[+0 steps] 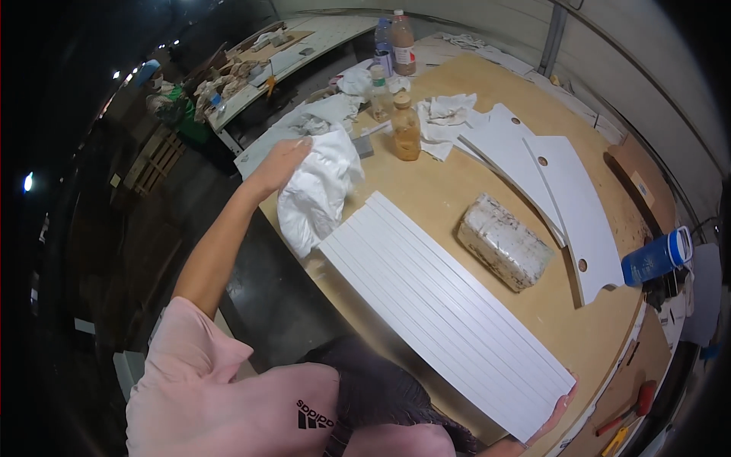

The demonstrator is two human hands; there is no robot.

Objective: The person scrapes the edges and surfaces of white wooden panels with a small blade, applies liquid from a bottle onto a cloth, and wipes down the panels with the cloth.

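Left hand raised over the bench edge, grip closed on a bunched white rag, which hangs down from the fingers to just touch the far end of the slats. Held high and loose like that, apparently to keep the cloth bunched and ready against the white faces.

Right hand at the near end of the slats, mostly hidden beneath them; only fingertips seen curling round the corner, so grip reads as closed on the slats, probably steadying the pack where it overhangs the bench.

Slats: long, white, lying side by side in one flat pack, running diagonally across the plywood top from near the rag to the near edge. Set tight together, likely so one pass covers all of them.

Just beside the pack, a wrapped whitish block. Beyond it, two curved white panels with round holes, overlapping, laid flat and clear of the slats. Farther back, an amber bottle amid more crumpled rags, other bottles behind. Blue container at the right rim. Red-handled tools low at right, off the bench.
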